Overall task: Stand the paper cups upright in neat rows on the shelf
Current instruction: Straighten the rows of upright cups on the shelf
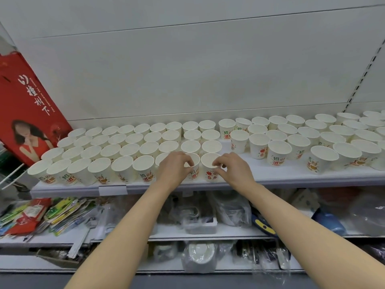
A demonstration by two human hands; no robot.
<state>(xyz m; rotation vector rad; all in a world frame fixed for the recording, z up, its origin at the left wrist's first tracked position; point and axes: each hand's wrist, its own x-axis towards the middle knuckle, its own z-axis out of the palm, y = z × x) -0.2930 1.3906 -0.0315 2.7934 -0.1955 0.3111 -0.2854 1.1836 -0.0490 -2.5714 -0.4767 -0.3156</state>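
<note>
Hands (175, 165) pinching front-row cup rims (209, 160)

Top shelf (291, 176): paper cups (121, 166), all upright. The left block holds 36 cups, in four rows of nine. The looser right group (279, 155) holds roughly thirty; it runs past the frame edge, so that count is approximate. Hands: two, the left hand (173, 170) and the right hand (233, 170), each pinching one front-row cup. Red cartons (27, 105): one. Blank price-tag holders (112, 189): one. Shelf levels in view: three.
</note>
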